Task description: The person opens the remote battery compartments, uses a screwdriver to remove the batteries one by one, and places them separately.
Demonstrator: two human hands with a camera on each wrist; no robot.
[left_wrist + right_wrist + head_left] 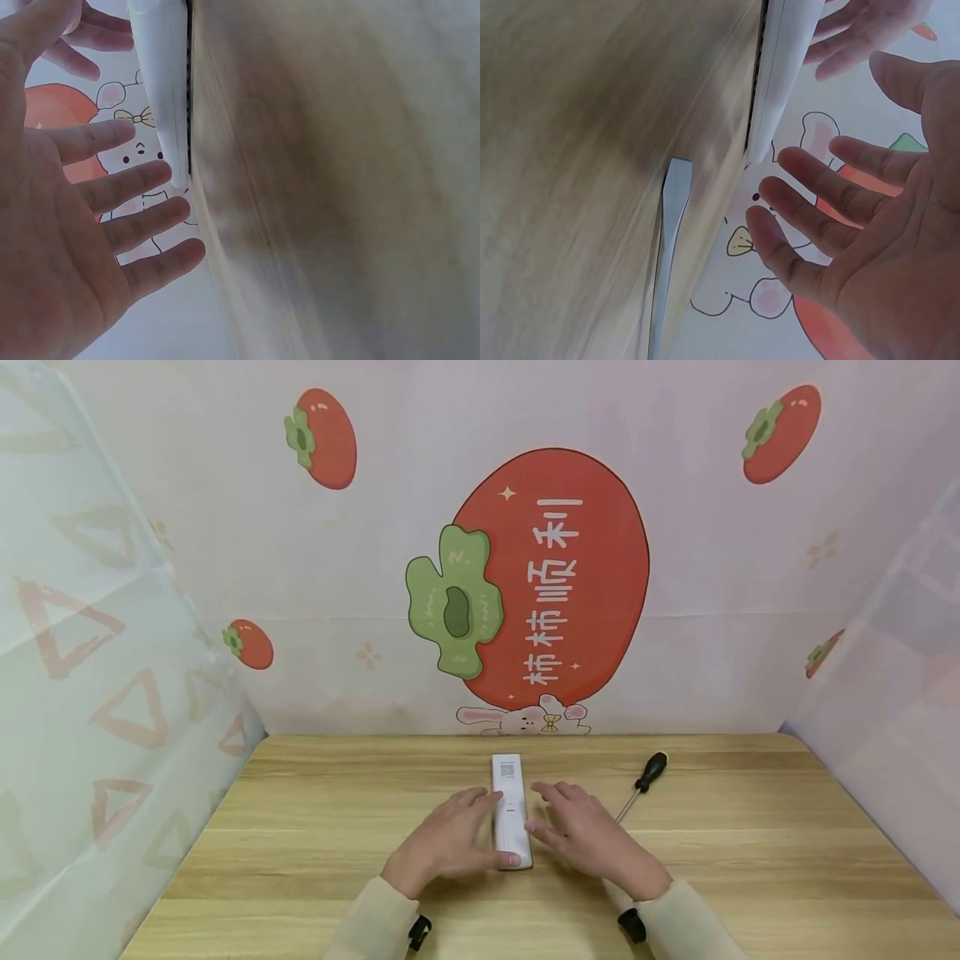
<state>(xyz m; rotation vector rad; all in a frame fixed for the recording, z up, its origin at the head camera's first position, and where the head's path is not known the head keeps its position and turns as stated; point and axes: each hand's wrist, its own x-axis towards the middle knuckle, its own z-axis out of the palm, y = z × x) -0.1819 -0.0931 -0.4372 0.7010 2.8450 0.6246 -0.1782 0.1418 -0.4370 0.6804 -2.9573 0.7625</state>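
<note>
A slim white remote control (512,822) lies back side up on the table, a QR code printed near its far end. My left hand (450,837) is at its left side, fingers spread, the thumb and index finger overlapping the remote in the head view. On the other side, my right hand (588,837) has its fingers extended and its thumb near the remote's edge. The left wrist view shows the remote's side (161,75) just beyond loosely straight fingertips. Dark bumps show along its underside. Neither hand is curled round anything.
To the right of my right hand lies a screwdriver (651,772) with a black handle, its flat metal tip (676,187) pointing toward me. The wooden table (337,802) ends at a backdrop (360,568) printed with persimmons, and fabric hangs on both sides.
</note>
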